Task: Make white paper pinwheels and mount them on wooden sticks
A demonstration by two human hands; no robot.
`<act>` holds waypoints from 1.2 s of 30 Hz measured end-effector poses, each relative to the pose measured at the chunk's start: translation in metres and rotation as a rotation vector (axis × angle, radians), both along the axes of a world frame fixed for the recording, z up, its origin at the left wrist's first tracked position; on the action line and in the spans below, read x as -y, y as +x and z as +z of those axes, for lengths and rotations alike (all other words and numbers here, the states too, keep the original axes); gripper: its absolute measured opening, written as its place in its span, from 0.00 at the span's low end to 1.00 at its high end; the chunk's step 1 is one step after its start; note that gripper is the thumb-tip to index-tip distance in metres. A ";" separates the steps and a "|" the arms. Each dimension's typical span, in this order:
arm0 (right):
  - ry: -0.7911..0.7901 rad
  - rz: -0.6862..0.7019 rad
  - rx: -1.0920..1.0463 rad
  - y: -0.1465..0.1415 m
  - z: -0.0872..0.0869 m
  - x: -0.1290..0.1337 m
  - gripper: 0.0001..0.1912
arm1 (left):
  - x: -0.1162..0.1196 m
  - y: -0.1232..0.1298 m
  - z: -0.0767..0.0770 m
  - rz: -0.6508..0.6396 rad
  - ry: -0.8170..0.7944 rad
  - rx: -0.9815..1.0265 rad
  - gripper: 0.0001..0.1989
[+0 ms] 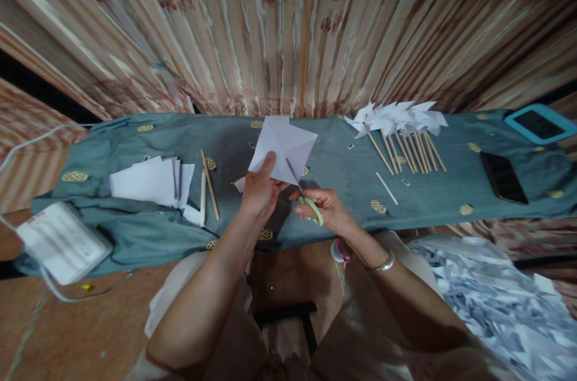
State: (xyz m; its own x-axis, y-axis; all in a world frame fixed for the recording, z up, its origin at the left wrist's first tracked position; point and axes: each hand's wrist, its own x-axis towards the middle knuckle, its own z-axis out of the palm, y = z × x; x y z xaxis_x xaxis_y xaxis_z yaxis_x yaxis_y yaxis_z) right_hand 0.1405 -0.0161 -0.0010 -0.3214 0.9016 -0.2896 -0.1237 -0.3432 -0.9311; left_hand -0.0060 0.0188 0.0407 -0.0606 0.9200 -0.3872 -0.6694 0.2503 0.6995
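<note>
A square of white paper [283, 143] with crease lines is pinched in my left hand [262, 188], thumb on top and fingers underneath. Light green-handled scissors [312, 208] are held in my right hand [328, 210], fingers through the loops. Their blade lies over the paper, pointing in from its lower right edge toward the middle. Whether the paper is cut there is too small to tell. Both hands are above the cloth-covered table [234, 128], close together. A small pale piece of paper [240, 185] lies beside my left hand.
Stacked white paper sheets [144, 184], a wooden stick [210, 185] and a white stick-like item [202, 199] lie left. Right are paper pinwheels [396, 118] on sticks, a thin white strip [386, 188], a phone [503, 178], a blue-framed device [540, 124]. A white box [65, 243] has cables.
</note>
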 end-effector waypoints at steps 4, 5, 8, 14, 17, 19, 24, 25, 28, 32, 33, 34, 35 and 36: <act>0.001 -0.002 0.008 0.000 0.000 0.000 0.23 | 0.000 0.000 0.000 0.003 -0.002 -0.003 0.05; 0.001 -0.004 0.013 0.000 0.000 -0.001 0.24 | 0.000 -0.001 0.000 0.004 -0.002 -0.005 0.05; -0.008 -0.007 0.020 -0.002 0.001 -0.001 0.24 | 0.000 -0.001 -0.001 0.007 0.004 -0.007 0.05; -0.033 -0.032 0.008 -0.004 0.002 0.000 0.25 | 0.000 -0.002 -0.003 0.000 0.030 0.023 0.07; -0.036 -0.026 0.002 -0.003 0.003 0.000 0.24 | -0.001 -0.001 -0.003 0.007 0.033 0.033 0.06; -0.028 -0.023 0.005 -0.003 0.003 0.000 0.23 | -0.001 0.000 -0.003 0.012 0.025 0.031 0.05; -0.010 -0.018 0.007 -0.002 0.003 0.000 0.24 | 0.000 0.001 -0.003 0.009 0.020 0.016 0.05; -0.009 -0.019 0.008 -0.002 0.004 0.000 0.24 | 0.000 0.001 -0.003 0.012 0.022 0.019 0.05; -0.018 -0.019 0.011 -0.002 0.004 0.000 0.24 | 0.000 0.001 -0.003 0.011 0.022 0.026 0.04; -0.030 -0.019 0.008 -0.002 0.005 -0.001 0.25 | 0.000 0.001 -0.001 0.016 0.006 0.016 0.03; -0.027 -0.019 0.008 -0.002 0.005 -0.001 0.25 | 0.000 0.001 0.000 0.019 0.000 0.011 0.03; -0.022 -0.019 0.009 -0.002 0.004 -0.001 0.25 | 0.000 0.001 0.000 0.021 -0.004 0.007 0.03; -0.018 -0.020 0.010 -0.002 0.004 -0.001 0.25 | 0.000 0.001 0.000 0.021 -0.007 0.003 0.03; -0.013 -0.020 0.011 -0.002 0.004 -0.001 0.25 | 0.000 0.001 0.001 0.018 -0.009 -0.001 0.03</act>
